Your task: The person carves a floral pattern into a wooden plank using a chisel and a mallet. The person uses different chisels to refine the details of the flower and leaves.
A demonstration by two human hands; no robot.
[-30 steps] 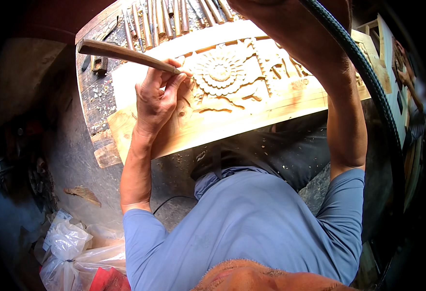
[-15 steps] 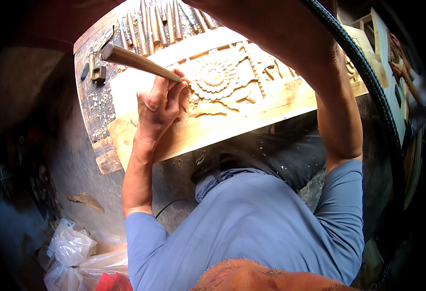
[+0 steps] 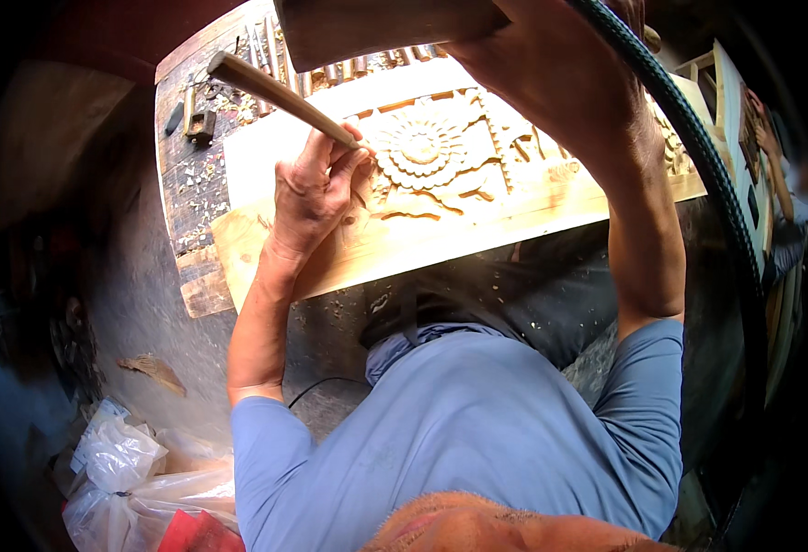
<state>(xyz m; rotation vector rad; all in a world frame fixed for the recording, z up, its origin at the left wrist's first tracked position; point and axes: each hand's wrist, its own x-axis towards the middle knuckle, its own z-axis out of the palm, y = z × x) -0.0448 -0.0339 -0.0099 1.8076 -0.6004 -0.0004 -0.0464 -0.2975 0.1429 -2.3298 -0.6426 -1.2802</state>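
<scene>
My left hand is closed round the lower end of a carving chisel, its long wooden handle slanting up to the left. The hand rests on a pale carved wooden panel, just left of a round flower relief; my fingers hide the chisel's blade. At the top edge, close to the camera, my right hand grips a dark wooden block, raised above the panel and apart from the chisel. Most of the right hand's fingers are hidden.
Several wooden-handled chisels lie along the bench's far side. A small dark block-shaped tool sits among shavings on the worn bench. A braided hose hangs at the right. Plastic bags lie at lower left; another person is far right.
The dark block has come into view at the top with my right hand. My left hand still holds the chisel against the panel; the whole view has shifted slightly.
</scene>
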